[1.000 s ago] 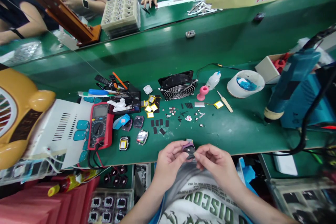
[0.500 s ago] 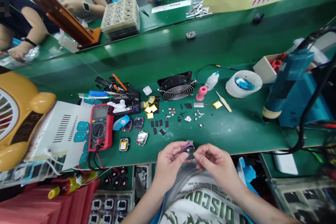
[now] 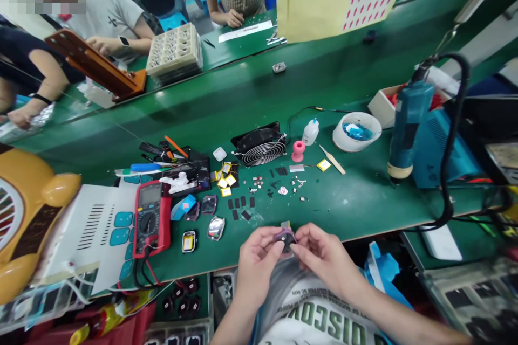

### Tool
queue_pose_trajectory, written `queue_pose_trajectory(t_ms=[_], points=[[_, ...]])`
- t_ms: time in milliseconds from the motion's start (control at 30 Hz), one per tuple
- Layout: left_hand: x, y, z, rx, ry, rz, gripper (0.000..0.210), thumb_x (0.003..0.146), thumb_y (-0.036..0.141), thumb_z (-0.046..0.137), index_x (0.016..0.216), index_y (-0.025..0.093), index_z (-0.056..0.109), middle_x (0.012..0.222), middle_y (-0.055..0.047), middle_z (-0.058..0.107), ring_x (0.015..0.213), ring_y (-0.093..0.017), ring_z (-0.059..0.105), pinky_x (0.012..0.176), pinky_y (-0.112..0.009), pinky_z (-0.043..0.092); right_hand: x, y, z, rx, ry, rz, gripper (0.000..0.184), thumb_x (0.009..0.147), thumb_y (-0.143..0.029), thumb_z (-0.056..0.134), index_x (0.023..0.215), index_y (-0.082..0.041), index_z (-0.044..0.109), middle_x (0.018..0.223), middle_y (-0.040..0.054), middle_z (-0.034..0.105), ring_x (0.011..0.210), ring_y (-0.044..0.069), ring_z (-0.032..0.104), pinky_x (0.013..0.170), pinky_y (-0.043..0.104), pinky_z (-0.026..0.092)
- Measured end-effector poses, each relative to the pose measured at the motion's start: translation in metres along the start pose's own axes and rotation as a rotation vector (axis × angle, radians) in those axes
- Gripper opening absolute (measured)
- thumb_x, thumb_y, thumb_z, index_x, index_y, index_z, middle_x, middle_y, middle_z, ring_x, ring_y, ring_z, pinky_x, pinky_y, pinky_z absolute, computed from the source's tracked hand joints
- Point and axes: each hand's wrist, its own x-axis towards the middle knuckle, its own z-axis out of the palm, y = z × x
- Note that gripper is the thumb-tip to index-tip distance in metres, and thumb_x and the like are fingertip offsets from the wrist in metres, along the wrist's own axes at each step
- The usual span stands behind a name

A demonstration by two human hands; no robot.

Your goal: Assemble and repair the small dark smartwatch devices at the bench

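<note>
Close to my body, at the front edge of the green bench, my left hand point(image 3: 259, 253) grips a small dark watch case point(image 3: 285, 238) with a purplish rim. My right hand point(image 3: 318, 248) has its fingertips closed at the right side of that case; whether they pinch some small part too is hidden. Beyond my hands lie several black rectangular pads point(image 3: 242, 202) and scattered tiny parts point(image 3: 282, 190). Left of them are a silver watch case point(image 3: 216, 228) and a watch case with a yellow battery inside point(image 3: 189, 241).
A red multimeter point(image 3: 150, 218) stands at left beside a white machine panel. Behind the parts are a black fan point(image 3: 261, 145), a pink spool-shaped holder point(image 3: 298, 151), a bottle point(image 3: 311, 132) and a white tub point(image 3: 356, 132). A blue electric screwdriver point(image 3: 408, 124) hangs at right. Co-workers sit across the bench.
My head view has turned slightly, so the bench scene sits differently in the picture. The right hand's fingers have come closer around the watch case, which stays in my left hand.
</note>
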Motion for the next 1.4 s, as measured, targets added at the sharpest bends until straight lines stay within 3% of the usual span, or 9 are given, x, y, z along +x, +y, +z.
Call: queue_pose_trajectory(t_ms=[200, 300, 433, 633, 767, 833, 933, 1133, 1400], points=[[0.009, -0.004, -0.007, 0.172, -0.058, 0.078, 0.061, 0.075, 0.073, 0.118, 0.108, 0.027, 0.096, 0.116, -0.013, 0.098, 0.108, -0.035, 0.095, 0.089, -0.045, 0.086, 0.007, 0.004, -0.006, -0.183, -0.028, -0.164, 0.029, 0.095, -0.059, 0.079, 0.091, -0.030, 0.082, 0.065, -0.0003, 0.080, 0.058, 0.025, 0.072, 0.061, 0.035, 0.054], [0.016, -0.012, -0.016, 0.324, -0.063, 0.236, 0.047, 0.085, 0.069, 0.110, 0.109, 0.031, 0.095, 0.133, -0.016, 0.093, 0.115, -0.039, 0.096, 0.085, -0.047, 0.087, 0.009, 0.005, -0.010, -0.275, -0.014, -0.262, 0.020, 0.097, -0.048, 0.078, 0.096, -0.031, 0.088, 0.074, 0.0027, 0.089, 0.064, 0.028, 0.080, 0.066, 0.037, 0.060], [0.023, -0.022, -0.028, 0.553, -0.121, 0.437, 0.021, 0.106, 0.052, 0.092, 0.122, 0.039, 0.098, 0.133, -0.019, 0.093, 0.121, -0.039, 0.095, 0.084, -0.043, 0.086, 0.012, 0.009, -0.017, -0.361, 0.030, -0.383, 0.019, 0.100, -0.041, 0.075, 0.101, -0.031, 0.092, 0.085, 0.0053, 0.093, 0.067, 0.029, 0.082, 0.068, 0.039, 0.067], [0.024, -0.028, -0.037, 0.939, -0.104, 0.710, 0.043, 0.113, 0.028, 0.083, 0.150, 0.046, 0.093, 0.136, -0.016, 0.096, 0.125, -0.043, 0.095, 0.112, -0.059, 0.085, 0.013, 0.013, -0.025, -0.419, 0.047, -0.509, 0.020, 0.105, -0.034, 0.072, 0.102, -0.033, 0.092, 0.088, 0.0054, 0.093, 0.063, 0.028, 0.079, 0.066, 0.041, 0.070], [0.024, -0.027, -0.040, 1.123, 0.004, 0.811, 0.036, 0.118, 0.032, 0.076, 0.147, 0.041, 0.095, 0.137, -0.013, 0.095, 0.119, -0.040, 0.095, 0.101, -0.055, 0.086, 0.012, 0.008, -0.028, -0.424, 0.039, -0.517, 0.018, 0.107, -0.033, 0.074, 0.103, -0.034, 0.092, 0.088, 0.0066, 0.093, 0.065, 0.032, 0.083, 0.066, 0.045, 0.073], [0.025, -0.025, -0.043, 1.127, 0.060, 0.833, 0.034, 0.120, 0.033, 0.072, 0.144, 0.038, 0.096, 0.137, -0.010, 0.094, 0.119, -0.037, 0.094, 0.100, -0.051, 0.085, 0.011, 0.005, -0.030, -0.412, 0.041, -0.499, 0.018, 0.108, -0.033, 0.076, 0.102, -0.036, 0.093, 0.087, 0.0073, 0.093, 0.066, 0.034, 0.084, 0.066, 0.047, 0.073], [0.025, -0.019, -0.051, 1.048, 0.019, 0.827, 0.031, 0.120, 0.036, 0.074, 0.140, 0.037, 0.098, 0.132, -0.008, 0.096, 0.121, -0.034, 0.094, 0.107, -0.046, 0.083, 0.009, 0.001, -0.033, -0.386, 0.035, -0.483, 0.015, 0.103, -0.030, 0.077, 0.100, -0.038, 0.090, 0.089, 0.0075, 0.092, 0.066, 0.035, 0.083, 0.065, 0.049, 0.072], [0.025, -0.014, -0.059, 0.886, -0.050, 0.723, 0.030, 0.118, 0.040, 0.079, 0.138, 0.036, 0.101, 0.130, -0.009, 0.099, 0.101, -0.031, 0.093, 0.105, -0.044, 0.082, 0.011, 0.008, -0.039, -0.402, 0.032, -0.618, 0.021, 0.091, -0.019, 0.069, 0.079, -0.035, 0.063, 0.088, 0.0023, 0.085, 0.074, 0.031, 0.083, 0.066, 0.041, 0.068], [0.025, -0.020, -0.047, 0.832, -0.061, 0.707, 0.030, 0.110, 0.041, 0.090, 0.137, 0.040, 0.102, 0.131, -0.010, 0.102, 0.122, -0.038, 0.095, 0.115, -0.050, 0.080, 0.012, 0.022, -0.054, -0.469, -0.100, -0.660, 0.023, 0.099, -0.022, 0.073, 0.084, -0.036, 0.062, 0.081, 0.0006, 0.079, 0.067, 0.032, 0.078, 0.063, 0.041, 0.066]])
